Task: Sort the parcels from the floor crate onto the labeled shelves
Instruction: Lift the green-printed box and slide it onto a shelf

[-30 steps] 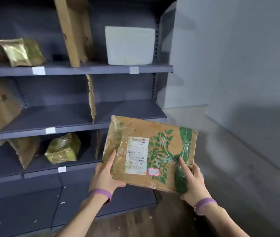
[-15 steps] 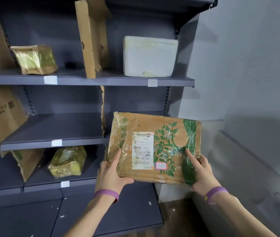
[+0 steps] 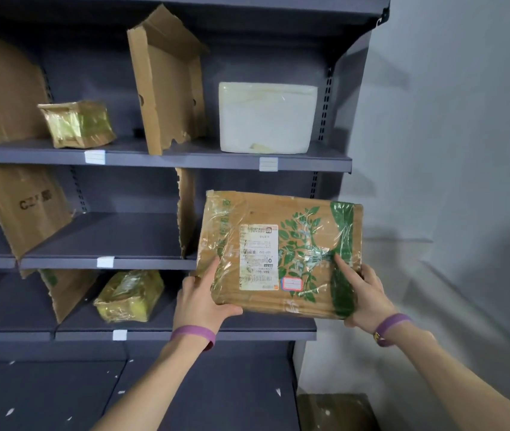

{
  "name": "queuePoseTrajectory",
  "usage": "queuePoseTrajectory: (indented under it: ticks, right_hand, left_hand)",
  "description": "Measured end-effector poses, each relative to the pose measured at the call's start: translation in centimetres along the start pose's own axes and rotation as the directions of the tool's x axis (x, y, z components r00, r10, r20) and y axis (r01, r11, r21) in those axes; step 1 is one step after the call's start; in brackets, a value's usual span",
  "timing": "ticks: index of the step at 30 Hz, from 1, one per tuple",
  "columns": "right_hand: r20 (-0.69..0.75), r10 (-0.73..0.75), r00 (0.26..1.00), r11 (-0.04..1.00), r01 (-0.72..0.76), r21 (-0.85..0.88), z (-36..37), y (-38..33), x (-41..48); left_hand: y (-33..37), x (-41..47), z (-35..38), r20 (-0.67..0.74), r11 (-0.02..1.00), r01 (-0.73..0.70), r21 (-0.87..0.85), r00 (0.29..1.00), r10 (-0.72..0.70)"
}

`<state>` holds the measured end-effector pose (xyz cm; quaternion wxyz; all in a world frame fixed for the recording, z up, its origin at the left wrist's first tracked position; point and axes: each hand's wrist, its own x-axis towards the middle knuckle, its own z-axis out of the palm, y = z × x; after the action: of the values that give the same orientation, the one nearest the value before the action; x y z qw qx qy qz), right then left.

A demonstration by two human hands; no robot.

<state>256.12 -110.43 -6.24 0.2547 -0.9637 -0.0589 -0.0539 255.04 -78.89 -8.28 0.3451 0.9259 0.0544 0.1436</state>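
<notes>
I hold a flat brown cardboard parcel (image 3: 281,255) with a green leaf print, clear tape and a white shipping label, raised in front of the right bay of the middle shelf (image 3: 104,262). My left hand (image 3: 202,298) grips its lower left corner, thumb under the edge and forefinger along the face. My right hand (image 3: 367,295) grips the lower right corner, forefinger lying over the green tape. The floor crate is out of view.
A grey shelf unit fills the left, its bays split by torn cardboard dividers (image 3: 166,85). The upper shelf (image 3: 185,157) bears a white foam box (image 3: 267,116) and a gold-wrapped parcel (image 3: 77,124). Another gold parcel (image 3: 129,297) lies on the lower shelf. A grey wall (image 3: 449,150) stands right.
The parcel and both hands have risen from the lower shelf level to the middle shelf, closer to the unit. My view has tilted up and neared the shelves.
</notes>
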Motion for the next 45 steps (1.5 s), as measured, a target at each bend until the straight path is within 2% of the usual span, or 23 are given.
queuePoseTrajectory:
  ticks: [8,14,25,28,31,37,42,45]
  right_hand:
    - [0.044,-0.105,0.994,0.994,0.103,0.035,-0.1,0.8,2.6]
    - [0.134,-0.062,0.989,0.993,0.048,0.107,0.0,0.9,5.8]
    - [0.054,0.026,0.998,0.99,-0.033,0.14,0.0,-0.4,13.3]
    - [0.075,0.051,0.996,0.974,-0.067,0.218,-0.1,-0.1,15.0]
    - [0.112,0.035,0.993,0.988,-0.051,0.143,0.0,0.0,16.6]
    - [0.147,-0.01,0.989,0.949,-0.037,0.314,0.9,0.9,19.3]
    - [0.008,-0.075,0.997,0.966,0.071,0.25,1.7,1.7,20.7]
    - [-0.111,-0.134,0.985,0.989,0.14,0.04,3.4,1.7,19.8]
  left_hand:
    - [0.4,0.0,0.3,-0.045,0.997,0.063,0.041,0.997,-0.061]
    - [0.4,3.6,0.3,-0.026,0.997,0.061,0.056,0.998,-0.059]
    - [-0.4,13.6,1.7,-0.008,1.0,-0.005,0.013,1.0,0.005]
    - [-0.3,15.1,2.5,0.011,1.0,0.024,0.007,1.0,-0.024]
    - [-0.5,16.3,3.1,0.026,0.998,0.061,0.024,0.998,-0.061]
    - [-1.1,17.1,4.4,0.041,0.988,0.14,0.057,0.989,-0.143]
    - [-0.3,18.5,4.5,0.013,0.988,0.151,0.043,0.988,-0.152]
    - [0.0,18.4,4.7,-0.037,0.984,0.127,0.125,0.992,-0.123]
